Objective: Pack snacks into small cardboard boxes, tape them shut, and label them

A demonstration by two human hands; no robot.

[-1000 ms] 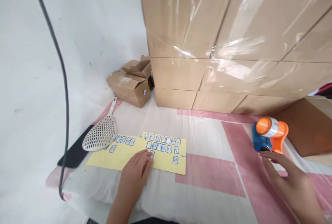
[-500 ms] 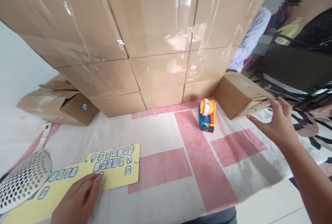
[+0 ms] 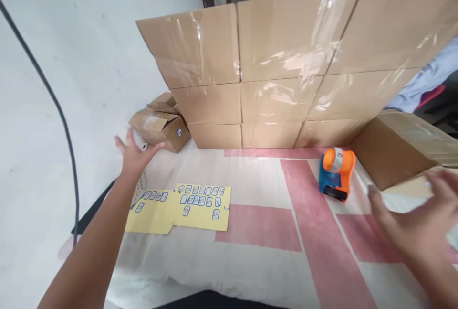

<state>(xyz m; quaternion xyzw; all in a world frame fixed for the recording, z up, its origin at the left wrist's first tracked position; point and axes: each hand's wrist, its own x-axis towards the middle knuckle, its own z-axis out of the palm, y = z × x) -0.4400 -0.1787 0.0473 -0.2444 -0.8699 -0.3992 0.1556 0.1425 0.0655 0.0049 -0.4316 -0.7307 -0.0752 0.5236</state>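
Observation:
My left hand (image 3: 138, 156) is stretched forward with its fingers spread, holding nothing visible. Just past it lies a small cardboard box (image 3: 157, 125) with a loose flap; I cannot tell whether they touch. Under that forearm shows part of a white perforated skimmer (image 3: 140, 186). My right hand (image 3: 417, 213) is blurred, thumb and fingers apart, in front of another cardboard box (image 3: 397, 149) on the right. Between the hands stands an orange and blue tape dispenser (image 3: 336, 174). A yellow sheet (image 3: 200, 220) bears several small blue-edged labels.
A tall wall of taped cardboard panels (image 3: 275, 99) stands across the back of the table. A pink and white cloth (image 3: 257, 225) covers the tabletop. At the left, a dark cable (image 3: 53, 94) hangs before the white wall. A person's pale sleeve (image 3: 429, 77) shows behind the right box.
My view has swung left. My left hand has left the yellow sheet and reached out to the left box, opening its fingers. My right hand remains near the right box.

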